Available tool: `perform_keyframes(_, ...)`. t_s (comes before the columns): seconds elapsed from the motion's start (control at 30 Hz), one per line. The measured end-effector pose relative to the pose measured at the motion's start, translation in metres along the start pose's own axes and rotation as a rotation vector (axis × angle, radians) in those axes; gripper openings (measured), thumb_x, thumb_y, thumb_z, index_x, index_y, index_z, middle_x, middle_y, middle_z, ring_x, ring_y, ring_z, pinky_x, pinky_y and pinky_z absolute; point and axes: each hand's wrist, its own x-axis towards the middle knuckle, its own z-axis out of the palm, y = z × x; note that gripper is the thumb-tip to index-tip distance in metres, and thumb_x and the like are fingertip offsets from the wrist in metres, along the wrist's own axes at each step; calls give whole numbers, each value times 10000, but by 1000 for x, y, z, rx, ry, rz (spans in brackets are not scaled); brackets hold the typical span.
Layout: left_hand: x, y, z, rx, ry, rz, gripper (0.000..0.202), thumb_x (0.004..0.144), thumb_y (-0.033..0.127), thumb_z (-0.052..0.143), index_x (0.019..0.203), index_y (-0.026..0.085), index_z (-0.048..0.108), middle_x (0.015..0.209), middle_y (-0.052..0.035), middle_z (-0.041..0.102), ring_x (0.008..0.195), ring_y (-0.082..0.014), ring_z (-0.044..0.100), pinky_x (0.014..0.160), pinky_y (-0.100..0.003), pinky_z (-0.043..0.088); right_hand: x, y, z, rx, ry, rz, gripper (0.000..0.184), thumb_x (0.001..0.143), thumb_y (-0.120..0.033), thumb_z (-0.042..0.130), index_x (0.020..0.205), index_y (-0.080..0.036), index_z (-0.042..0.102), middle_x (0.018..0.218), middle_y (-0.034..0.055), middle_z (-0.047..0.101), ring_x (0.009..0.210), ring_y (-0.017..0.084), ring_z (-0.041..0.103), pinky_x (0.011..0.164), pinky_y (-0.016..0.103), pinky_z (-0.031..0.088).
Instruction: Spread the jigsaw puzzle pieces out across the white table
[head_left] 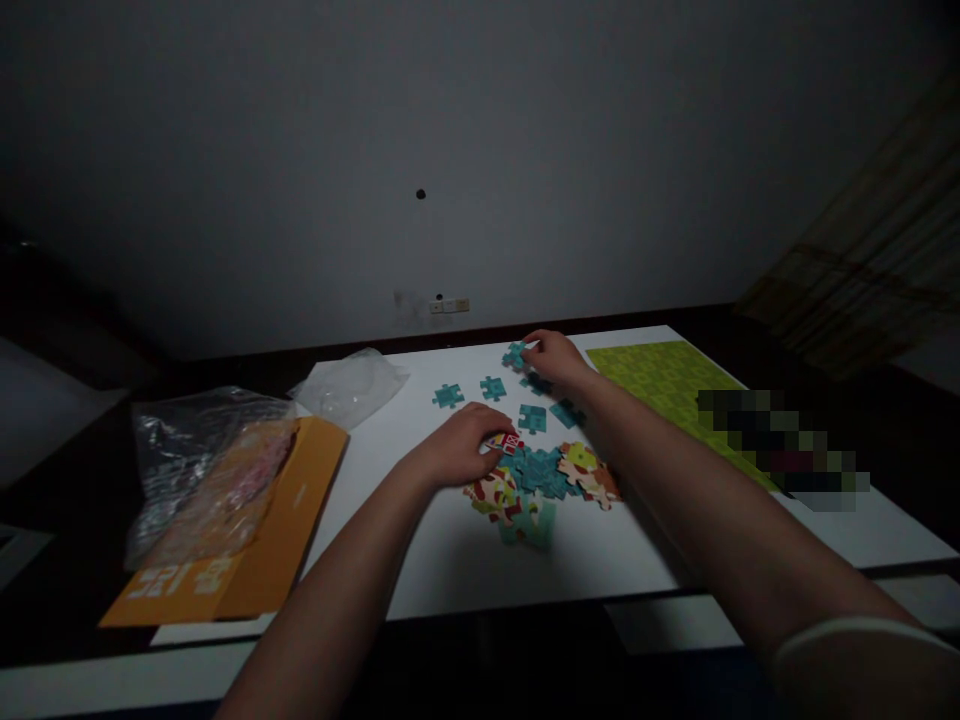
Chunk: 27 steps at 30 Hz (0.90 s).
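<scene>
"Clear plastic, crumpled: that bag (pixel 206 440) at the left of the frame, lying over an orange folder (pixel 315 470). What's in it?"

"Hard to say. Something pinkish shows through, but I can't tell whether it sits inside or beneath. Left of centre, on the white table (pixel 442 570), lies a second clear bag (pixel 352 388); I can't make out what it holds."

"And the hands?"

"Right of centre, the right hand (pixel 553 357) pinches the edge of a teal puzzle piece (pixel 514 355); whether that's lifted, I can't tell. Mid-frame, the left hand (pixel 469 445) has its thumb and fingers closed on a red barn piece (pixel 510 442)."

"Which way do they point?"

"The teal one juts leftward from the fingertips; it looks nearly square, so I can't pick a long axis. The barn piece pokes out rightward, its visible part running left to right, just above the pile of puzzle pieces (pixel 547 470)."

"And around them?"

"Loose teal pieces (pixel 532 418) near the centre, a green checked sheet (pixel 645 375) at the right"
</scene>
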Motion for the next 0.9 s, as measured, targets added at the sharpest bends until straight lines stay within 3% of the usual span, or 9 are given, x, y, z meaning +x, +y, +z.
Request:
perform_keyframes(0.13,-3,-4,0,-16,30,-41,453,891,206,765,1338,270,802,1331,-109,813,1299,-341,716,1183,-584,562,4,-8,15,-214,-30,-14,313,929,-311,768,1214,-211,852,1153,203,823,1105,370,747,912,466,560)
perform_keyframes(0.27,-3,-6,3,-13,60,-53,469,897,225,793,1365,249,790,1356,-134,802,1294,-344,720,1162,-572,576,-6,-9,11,-356,8,-137,359,946,-359,761,1233,-169,865,1345,272,759,1239,420,700,996,520,554)
perform_keyframes(0.4,3,0,5,5,74,-22,213,1034,312,688,1185,279,834,1183,-98,842,1179,-315,753,1107,-520,585,-30,-9,-9,-162,-258,-325,275,988,-351,717,1177,-219,867,1155,168,829,1019,319,752,936,448,562)
perform_keyframes(0.5,7,2,2,83,184,-127,240,1092,359,616,1044,287,840,1026,-94,834,1022,-301,763,978,-471,606,-53,-5,-20,-8,-400,-368,255,997,-309,684,1169,-245,860,1055,103,846,939,264,760,897,400,565)
perform_keyframes(0.6,2,-6,-12,153,343,-302,268,1097,392,609,1042,281,846,972,-100,820,920,-293,752,898,-439,598,-71,3,-24,-4,-393,-358,268,950,-266,696,1159,-243,861,1062,96,853,944,260,757,898,396,571)
perform_keyframes(0.7,-15,-23,-36,163,429,-450,239,1063,352,633,1103,271,855,1016,-119,844,911,-307,765,850,-422,580,-81,8,-25,-54,-416,-376,340,840,-222,759,1163,-242,863,1136,107,851,983,282,753,933,419,582)
perform_keyframes(0.77,-29,-36,-53,209,410,-536,206,1013,308,656,1043,263,855,1026,-129,854,921,-321,770,829,-419,565,-84,8,-29,-67,-434,-382,412,782,-199,787,1184,-248,863,1185,115,843,1013,299,751,957,434,584)
perform_keyframes(0.9,-48,-51,-72,319,226,-706,146,931,293,694,864,261,819,936,-129,838,863,-326,759,808,-412,554,-87,2,-50,-83,-471,-373,386,780,-214,805,1162,-238,853,1163,117,830,999,292,742,919,410,570)
